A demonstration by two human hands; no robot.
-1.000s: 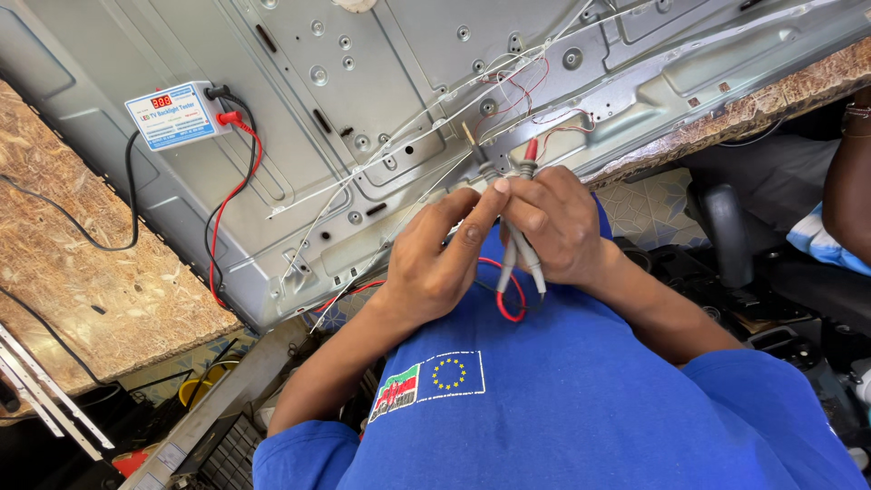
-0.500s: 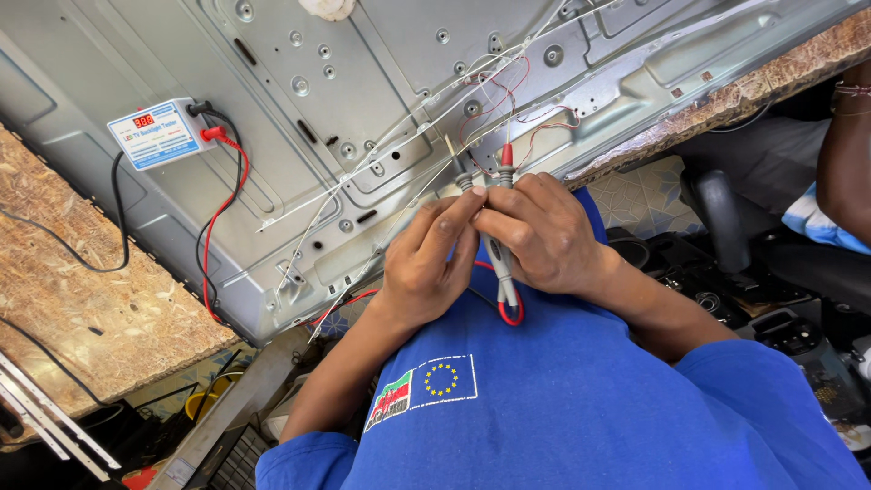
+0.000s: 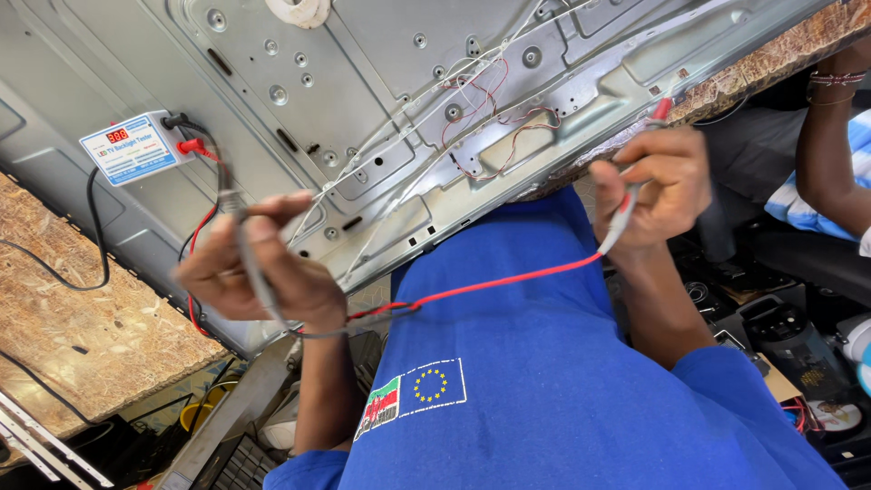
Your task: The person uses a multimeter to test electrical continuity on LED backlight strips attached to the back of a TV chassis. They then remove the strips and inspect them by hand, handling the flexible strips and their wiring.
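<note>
Both hands were up and spread well apart over the blue-shirted lap; left hand [image 3: 259, 272] at centre-left was closed around the black-lead probe [image 3: 243, 238], motion-blurred so the exact finger grip couldn't be read; right hand [image 3: 655, 186] at upper right was pinched on the red-lead probe [image 3: 626, 210], its red tip poking up past the knuckles; red lead [image 3: 508, 279] ran taut-ish between the two hands, meeting the black lead near the left wrist; both leads traced back to the small white backlight tester [image 3: 134, 148] with a red display at upper left, sitting on the grey metal back panel [image 3: 363, 118]; my read: good practice was to hold each probe near the tip like a pen, keep the tips from touching each other, and leave slack in the red lead so it didn't drag the tester off the panel; thin white and red wiring [image 3: 494, 109] was strung loose across the panel at upper centre, an easy snag for a probe tip; panel's lower edge ran diagonally just above the lap, bare sheet metal, worth keeping wrists off; chipboard tabletop [image 3: 82, 336] showed at left, its edge close under the panel; open room was mostly between the hands; right side was tight, another person's arm [image 3: 830, 163] at far right and cluttered black parts [image 3: 771, 318] lower right.
</note>
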